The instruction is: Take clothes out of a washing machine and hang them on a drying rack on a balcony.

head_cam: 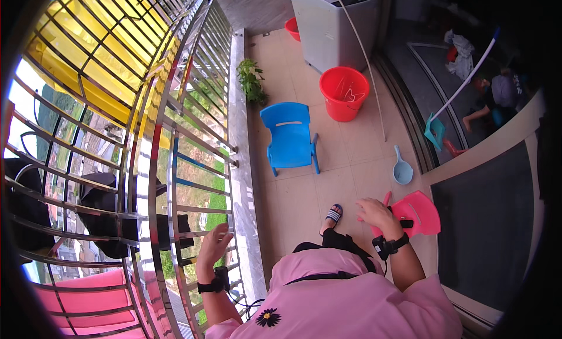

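My left hand (214, 246) is raised beside the metal balcony railing (175, 198), fingers slightly bent, with nothing visible in it. Over the tiled floor, my right hand (374, 212) hovers near the pink child's chair (421, 209), fingers loosely spread and holding nothing. Dark items lie at that chair, partly hidden by my right forearm. A light-blue plastic ladle (402, 171) rests on the tiles beyond the chair. Farther ahead stand a blue child's chair (290, 148) and a red bucket (344, 97) with thin light-coloured hangers or wires inside.
A washing machine (325, 36) stands at the far end, a long thin pole (366, 58) leaning against it. A green plant (251, 80) sits by the ledge. At the right doorway are a teal dustpan (434, 130) and a person (500, 93) indoors. Dark clothes (103, 211) hang outside.
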